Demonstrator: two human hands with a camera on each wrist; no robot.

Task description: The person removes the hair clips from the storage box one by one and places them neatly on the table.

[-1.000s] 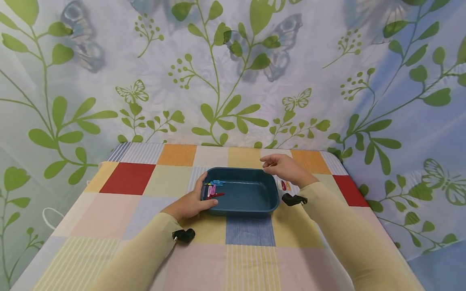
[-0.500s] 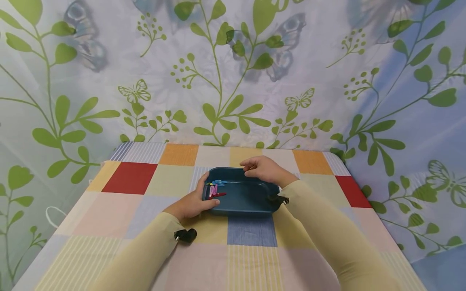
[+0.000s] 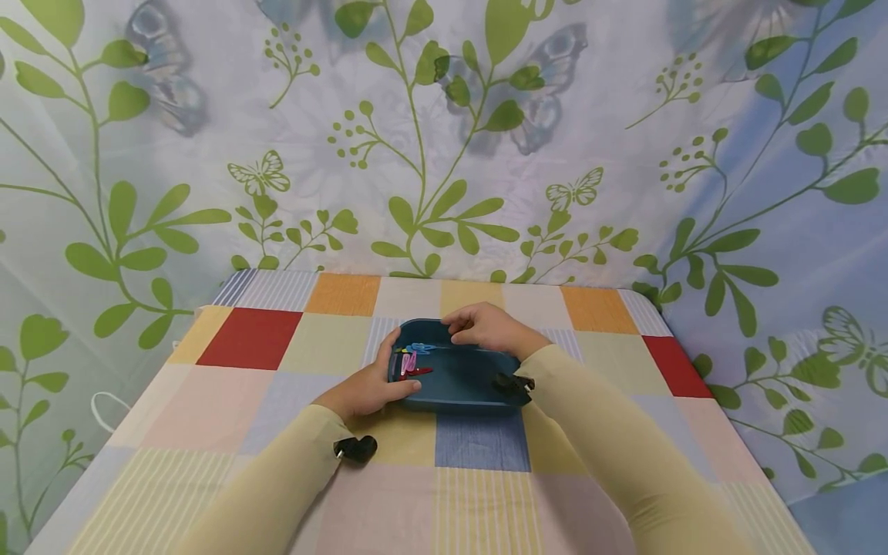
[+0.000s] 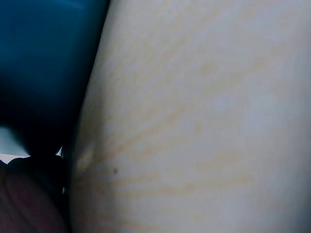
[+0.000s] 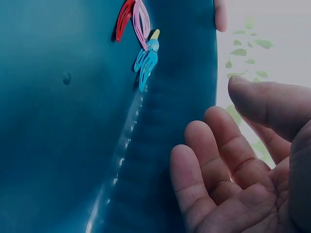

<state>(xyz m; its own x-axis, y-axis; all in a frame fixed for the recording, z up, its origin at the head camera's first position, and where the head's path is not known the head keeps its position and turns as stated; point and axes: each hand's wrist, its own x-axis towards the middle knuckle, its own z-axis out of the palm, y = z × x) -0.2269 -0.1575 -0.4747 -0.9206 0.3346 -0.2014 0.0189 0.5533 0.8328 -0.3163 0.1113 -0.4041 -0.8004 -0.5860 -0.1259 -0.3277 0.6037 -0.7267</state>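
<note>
We saw a blue tray (image 3: pixel 461 381) near the tabletop's far edge. Our left hand (image 3: pixel 364 389) gripped its left rim. Our right hand (image 3: pixel 489 327) hung over it, fingers loose, holding nothing. Little colourful clips (image 3: pixel 411 359) lay in the tray's left end.

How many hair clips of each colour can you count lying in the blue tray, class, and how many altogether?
Counted from the right wrist view, inside the tray:
Red hair clip: 1
Pink hair clip: 1
Blue hair clips: 2, overlapping, so the count is approximate
Yellow clip tip: 1, mostly hidden
Total: 5
</note>
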